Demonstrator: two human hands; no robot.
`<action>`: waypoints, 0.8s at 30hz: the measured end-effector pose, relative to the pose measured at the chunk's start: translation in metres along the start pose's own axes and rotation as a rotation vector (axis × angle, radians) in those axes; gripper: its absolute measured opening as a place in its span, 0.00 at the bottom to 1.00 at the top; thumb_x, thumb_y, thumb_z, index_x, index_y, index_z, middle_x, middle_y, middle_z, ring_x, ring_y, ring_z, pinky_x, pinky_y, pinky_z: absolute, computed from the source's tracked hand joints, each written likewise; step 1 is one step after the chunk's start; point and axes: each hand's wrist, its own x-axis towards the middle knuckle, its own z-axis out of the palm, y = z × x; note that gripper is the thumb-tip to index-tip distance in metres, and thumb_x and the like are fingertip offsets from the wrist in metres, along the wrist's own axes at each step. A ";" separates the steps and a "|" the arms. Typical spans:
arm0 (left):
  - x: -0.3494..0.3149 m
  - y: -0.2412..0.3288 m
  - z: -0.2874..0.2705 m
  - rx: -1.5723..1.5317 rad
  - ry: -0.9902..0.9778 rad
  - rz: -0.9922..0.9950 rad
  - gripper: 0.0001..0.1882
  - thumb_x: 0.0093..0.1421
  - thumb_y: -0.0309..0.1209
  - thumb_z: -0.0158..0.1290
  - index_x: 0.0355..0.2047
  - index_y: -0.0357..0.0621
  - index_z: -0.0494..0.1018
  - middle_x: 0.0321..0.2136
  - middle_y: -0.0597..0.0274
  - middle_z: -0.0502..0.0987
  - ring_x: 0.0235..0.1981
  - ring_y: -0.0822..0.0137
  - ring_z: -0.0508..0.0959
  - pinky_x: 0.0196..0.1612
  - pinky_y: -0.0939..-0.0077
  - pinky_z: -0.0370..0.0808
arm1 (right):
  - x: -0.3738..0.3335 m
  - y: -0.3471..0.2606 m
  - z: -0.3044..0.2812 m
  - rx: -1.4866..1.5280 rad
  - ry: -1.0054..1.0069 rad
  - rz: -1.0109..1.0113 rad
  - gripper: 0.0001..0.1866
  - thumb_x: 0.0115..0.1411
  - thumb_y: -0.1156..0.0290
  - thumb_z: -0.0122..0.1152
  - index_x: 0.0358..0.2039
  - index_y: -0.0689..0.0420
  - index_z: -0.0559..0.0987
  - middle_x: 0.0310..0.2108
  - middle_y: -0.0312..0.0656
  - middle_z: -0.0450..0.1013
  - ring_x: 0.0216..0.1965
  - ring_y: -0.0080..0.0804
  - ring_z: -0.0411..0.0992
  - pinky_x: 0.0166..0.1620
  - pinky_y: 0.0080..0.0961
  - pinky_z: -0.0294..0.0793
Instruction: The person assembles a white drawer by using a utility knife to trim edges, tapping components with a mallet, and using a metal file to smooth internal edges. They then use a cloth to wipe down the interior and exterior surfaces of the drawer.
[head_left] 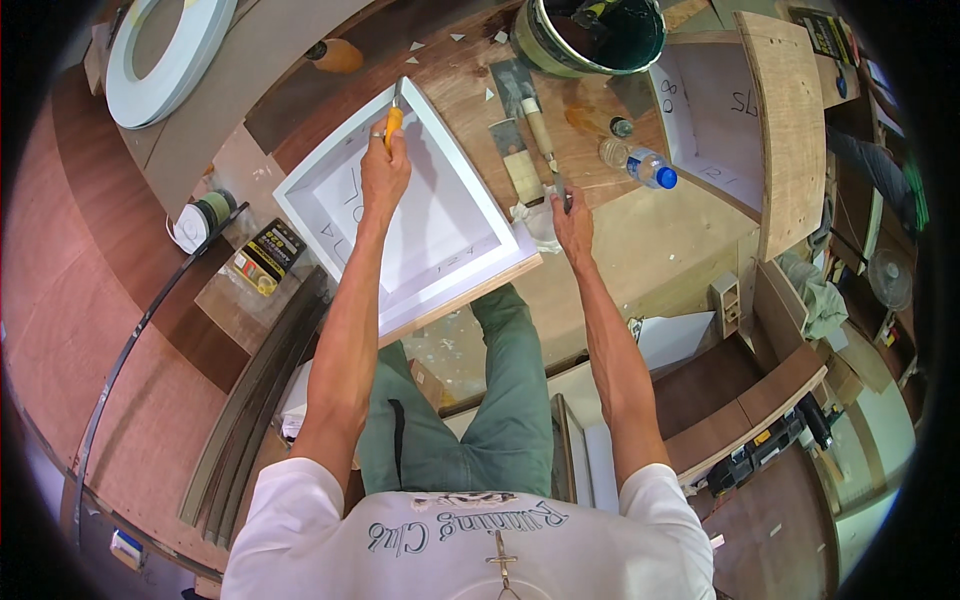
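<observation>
My left hand (pixel 386 180) is closed around an orange-yellow utility knife (pixel 394 124). The knife's blade end is at the far rim of a white open box (pixel 440 170), whose inside has handwritten marks. This box sits tilted over the near edge of the workbench. My right hand (pixel 573 228) pinches a thin dark metal tool (pixel 561 186), its kind partly hidden by my fingers. Close to that hand are two scrapers: one with a long wooden handle (pixel 538 128), the other with a wide pale handle (pixel 522 177). A crumpled whitish wad (pixel 540 226) lies beside it.
A dark-rimmed bucket (pixel 590 40) stands at the far side. Right of it are a plastic bottle (pixel 640 163) and another open box (pixel 790 135). White edging coils (pixel 125 80) lie far left, above a black-yellow package (pixel 268 257). Long boards (pixel 255 420) lean by my left arm.
</observation>
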 end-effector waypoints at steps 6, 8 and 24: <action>0.002 0.003 -0.002 0.016 0.000 -0.005 0.23 0.75 0.43 0.43 0.64 0.47 0.69 0.34 0.45 0.82 0.37 0.48 0.83 0.43 0.57 0.77 | -0.003 -0.001 0.003 0.014 0.001 0.023 0.23 0.68 0.54 0.59 0.53 0.60 0.77 0.34 0.56 0.81 0.37 0.55 0.81 0.44 0.47 0.77; 0.001 0.004 -0.003 0.021 -0.029 0.016 0.22 0.75 0.43 0.43 0.63 0.47 0.69 0.35 0.44 0.82 0.37 0.47 0.83 0.43 0.57 0.77 | -0.004 -0.004 0.005 0.026 -0.015 0.047 0.23 0.68 0.54 0.58 0.53 0.59 0.77 0.34 0.55 0.81 0.38 0.55 0.81 0.44 0.48 0.77; 0.006 -0.002 -0.005 -0.001 0.003 0.133 0.22 0.76 0.40 0.45 0.65 0.46 0.69 0.27 0.66 0.73 0.23 0.74 0.72 0.29 0.75 0.72 | -0.006 -0.009 0.011 0.028 0.006 0.040 0.21 0.70 0.56 0.56 0.53 0.60 0.77 0.39 0.57 0.82 0.42 0.60 0.80 0.46 0.50 0.76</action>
